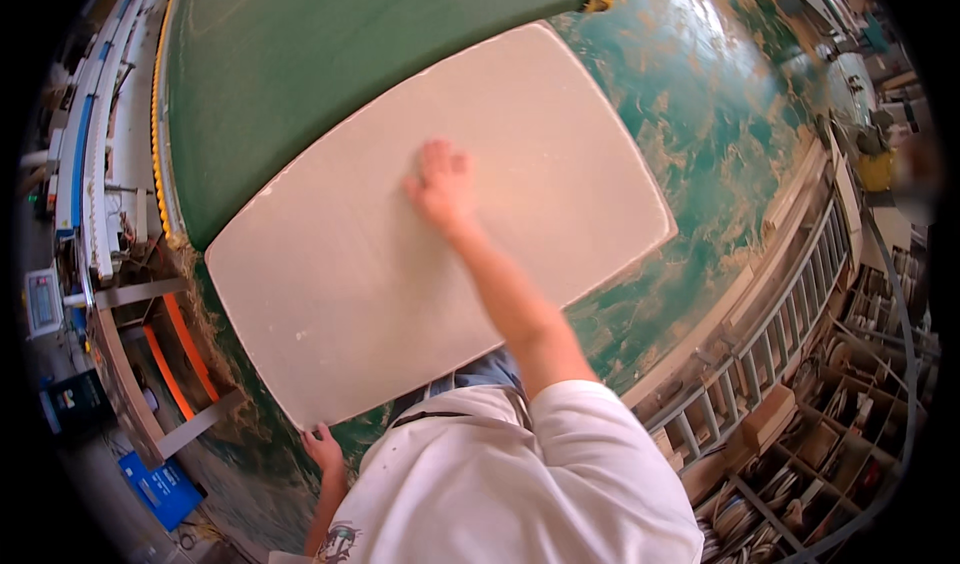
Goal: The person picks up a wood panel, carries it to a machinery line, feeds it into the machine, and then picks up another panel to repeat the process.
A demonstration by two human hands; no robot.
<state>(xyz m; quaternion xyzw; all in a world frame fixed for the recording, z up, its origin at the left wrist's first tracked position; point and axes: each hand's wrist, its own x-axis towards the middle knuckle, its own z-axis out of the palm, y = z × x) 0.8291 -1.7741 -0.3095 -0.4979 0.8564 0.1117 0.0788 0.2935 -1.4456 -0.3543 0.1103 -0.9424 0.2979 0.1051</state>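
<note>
Your right hand (440,186) lies open and flat on the stiff, seemingly heavy white panel (350,274) overhanging the green table (300,54), while your left hand (322,451) grips its near-left corner; support both edges.

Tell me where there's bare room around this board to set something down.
Bare green tabletop lies beyond the pale board. On the board, room shows either side of the right hand. The left hand grips its near corner. The shelves at right are crowded.
</note>
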